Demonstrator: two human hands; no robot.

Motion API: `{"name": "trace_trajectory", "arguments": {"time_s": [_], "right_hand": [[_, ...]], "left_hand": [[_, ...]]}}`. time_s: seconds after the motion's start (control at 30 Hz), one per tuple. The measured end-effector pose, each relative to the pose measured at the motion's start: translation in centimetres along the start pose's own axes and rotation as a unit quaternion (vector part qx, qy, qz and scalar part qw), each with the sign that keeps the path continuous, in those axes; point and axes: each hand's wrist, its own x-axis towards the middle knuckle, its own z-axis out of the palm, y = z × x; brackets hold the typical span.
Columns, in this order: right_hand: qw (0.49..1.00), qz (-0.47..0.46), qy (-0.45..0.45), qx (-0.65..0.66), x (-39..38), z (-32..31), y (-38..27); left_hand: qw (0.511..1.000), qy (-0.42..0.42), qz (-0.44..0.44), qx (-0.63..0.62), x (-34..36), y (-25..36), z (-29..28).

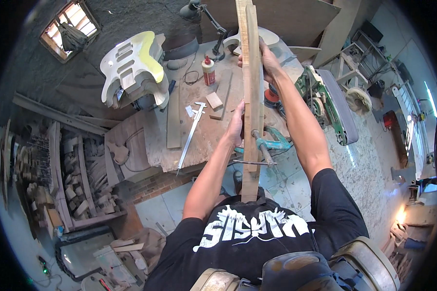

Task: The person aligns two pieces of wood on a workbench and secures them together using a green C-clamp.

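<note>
A long, narrow wooden blank (252, 87) stretches away from my waist across the workbench (194, 155). It looks like strips lying against each other, one longer than the other. My left hand (236, 127) is closed against its left side, about halfway along. Farther up, my right hand (269, 60) grips the right side, its fingers partly hidden behind the wood. Close under the near part of the blank is a teal bench vise (277, 141) with a metal handle bar; whether its jaws touch the wood I cannot tell.
On the bench lie a caliper (191, 133), a small wood block (214, 101) and a glue bottle (208, 72). Stacked guitar bodies (131, 65) stand at the left, beside a desk lamp (218, 41). A green belt sander (330, 104) stands right; wood offcuts fill a rack (82, 179) at left.
</note>
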Motion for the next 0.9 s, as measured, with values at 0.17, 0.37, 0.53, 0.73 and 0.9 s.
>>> {"name": "trace_trajectory", "arguments": {"time_s": [0.17, 0.37, 0.53, 0.73, 0.9], "right_hand": [[1.0, 0.003, -0.011, 0.014, 0.1, -0.2, -0.2], [1.0, 0.014, -0.007, 0.012, 0.1, -0.1, -0.2], [1.0, 0.013, -0.025, 0.012, 0.4, 0.0, -0.2], [0.999, 0.016, -0.025, 0.021, 0.5, -0.1, -0.1], [1.0, 0.01, 0.002, 0.015, -0.2, -0.3, -0.2]], "left_hand": [[1.0, 0.011, 0.01, 0.004, 0.2, -0.1, 0.2], [1.0, 0.017, -0.012, -0.016, 0.1, -0.2, 0.2], [0.999, 0.024, -0.022, -0.006, 0.1, -0.2, 0.0], [1.0, 0.025, -0.014, -0.012, 0.1, -0.2, 0.2], [0.999, 0.046, -0.003, -0.012, 0.2, -0.4, 1.0]]}}
